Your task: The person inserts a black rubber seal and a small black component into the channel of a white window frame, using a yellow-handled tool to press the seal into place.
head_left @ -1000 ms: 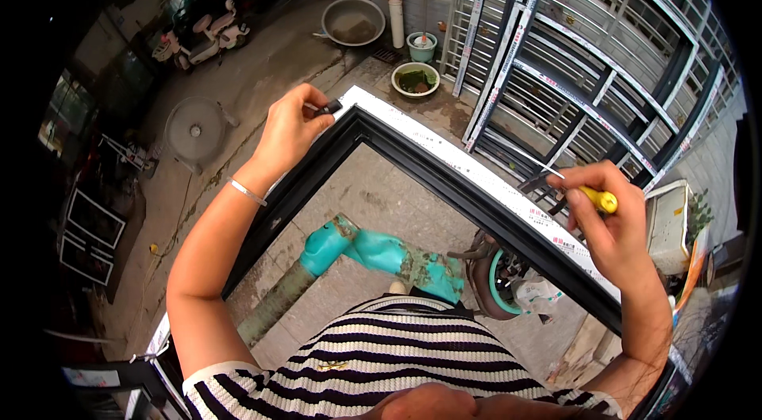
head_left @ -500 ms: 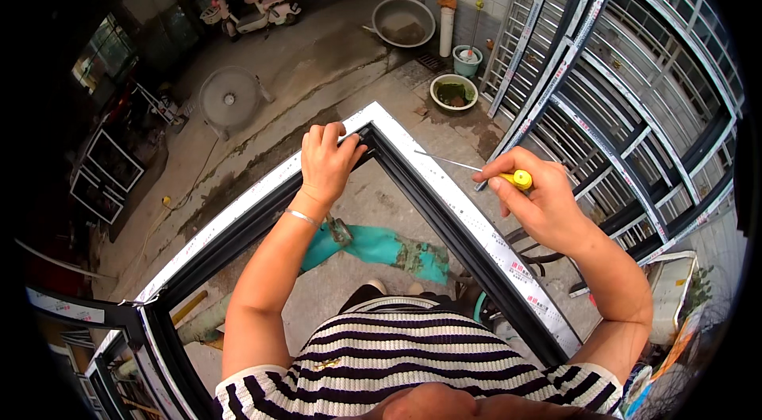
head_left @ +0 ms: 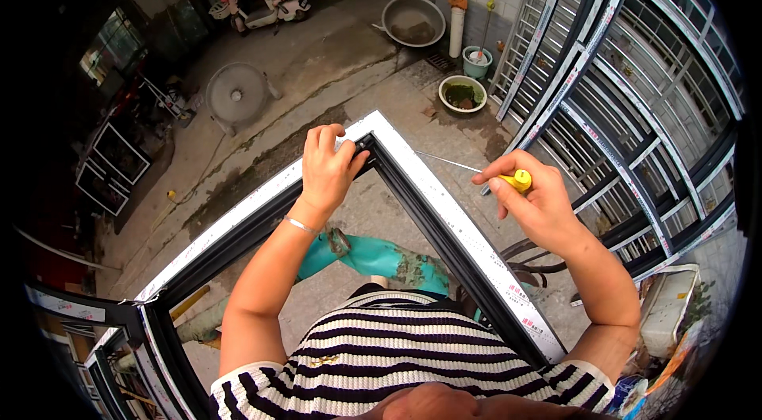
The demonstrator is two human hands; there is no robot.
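A large window frame (head_left: pixel 435 179), with black inner channels and white film on its outer faces, lies in front of me with one corner pointing away. At that corner my left hand (head_left: pixel 324 175) bends over the left rail. Its thumb and fingers close on a small black part (head_left: pixel 361 148) in the channel, partly hidden by the fingertips. My right hand (head_left: pixel 538 202) grips a screwdriver (head_left: pixel 521 179) by its yellow handle, just right of the right rail. The thin metal shaft points left, its tip close to the rail's outer edge near the corner; contact cannot be made out.
More film-covered frames (head_left: pixel 615 150) lean against barred metalwork at right. Basins (head_left: pixel 463 94) and a bucket (head_left: pixel 477 63) stand by the tiled wall. A round grey fan-like object (head_left: pixel 236 94) and a scooter (head_left: pixel 266 5) are farther left. Teal material (head_left: pixel 373 256) lies beneath the frame opening.
The whole view has shifted slightly. My left fingertips have moved a little at the corner, showing more of the black part. My right hand keeps its hold on the screwdriver.
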